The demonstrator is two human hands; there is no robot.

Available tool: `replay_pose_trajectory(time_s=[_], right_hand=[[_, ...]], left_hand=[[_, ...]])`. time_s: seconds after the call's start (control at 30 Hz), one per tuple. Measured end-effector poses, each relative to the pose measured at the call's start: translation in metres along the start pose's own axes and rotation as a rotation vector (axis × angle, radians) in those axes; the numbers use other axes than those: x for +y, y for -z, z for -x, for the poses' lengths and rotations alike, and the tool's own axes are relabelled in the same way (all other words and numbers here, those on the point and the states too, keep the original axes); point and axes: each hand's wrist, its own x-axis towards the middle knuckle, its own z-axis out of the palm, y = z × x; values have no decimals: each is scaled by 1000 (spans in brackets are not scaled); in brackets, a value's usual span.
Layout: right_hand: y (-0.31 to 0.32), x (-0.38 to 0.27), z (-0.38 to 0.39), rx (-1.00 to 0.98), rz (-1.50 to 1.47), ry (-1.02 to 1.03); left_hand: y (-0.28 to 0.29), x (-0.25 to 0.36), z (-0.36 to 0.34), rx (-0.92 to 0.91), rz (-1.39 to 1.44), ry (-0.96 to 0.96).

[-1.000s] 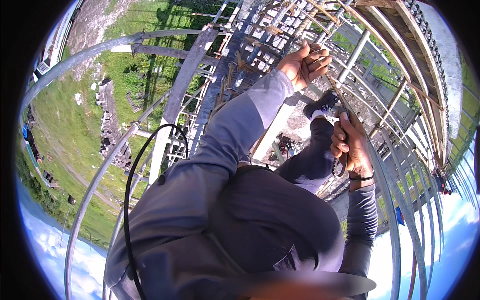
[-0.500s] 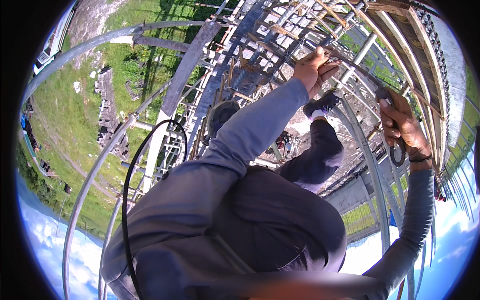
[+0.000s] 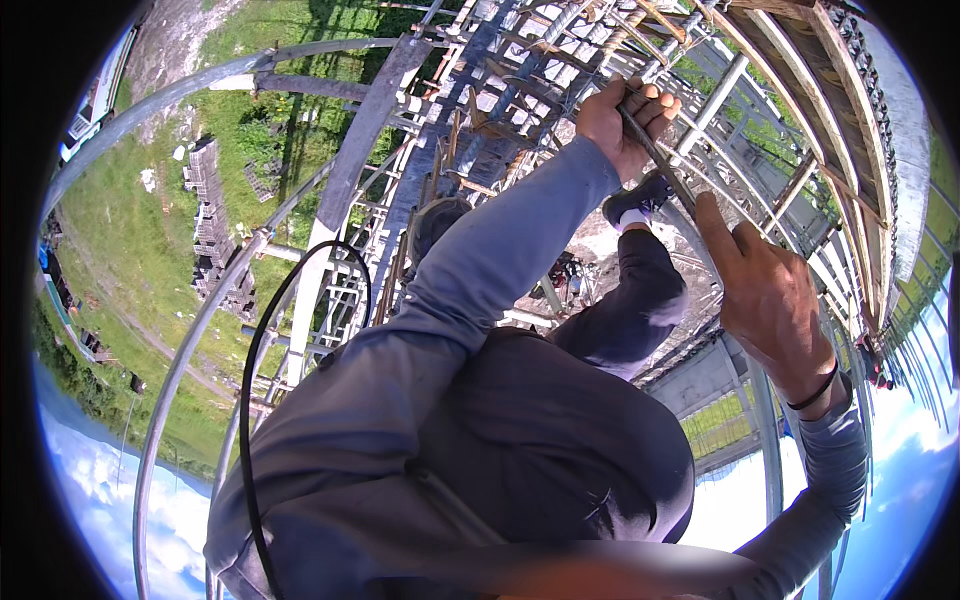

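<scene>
My left hand (image 3: 625, 130) is raised at upper middle, its curled fingers around the far part of a thin dark metal bar (image 3: 665, 165). The bar runs diagonally down to my right hand (image 3: 770, 300), which grips its near part with the thumb side up; the back of this hand hides most of what is in the palm. Steel rods and lashings (image 3: 560, 40) lie just beyond my left hand. My dark shoe (image 3: 640, 200) rests among the bars below it. A grey rounded object (image 3: 435, 222), which I cannot make out, is partly behind my left sleeve.
Curved pipes (image 3: 170, 90) and a long board (image 3: 365, 130) form scaffolding at left, high above grass (image 3: 120, 230) with stacked blocks (image 3: 210, 220). Timber formwork (image 3: 840, 120) and upright rods stand at right. A black cable (image 3: 250, 400) loops beside my left arm.
My right hand went out to the right with the dark tool, then came back leftward and turned its back up. My left hand shifted slightly right, then up; more of the bar shows between them.
</scene>
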Motion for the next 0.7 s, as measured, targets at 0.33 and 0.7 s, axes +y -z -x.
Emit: replay_pose_trajectory(time_s=[0.33,0.7], right_hand=[[19,41,-14,-52,222,-26],[34,71,-52,-923,-1154,-192]], left_hand=[[-9,-6,-6,29,-120,22],[-20,23,-1,51,-418,200]])
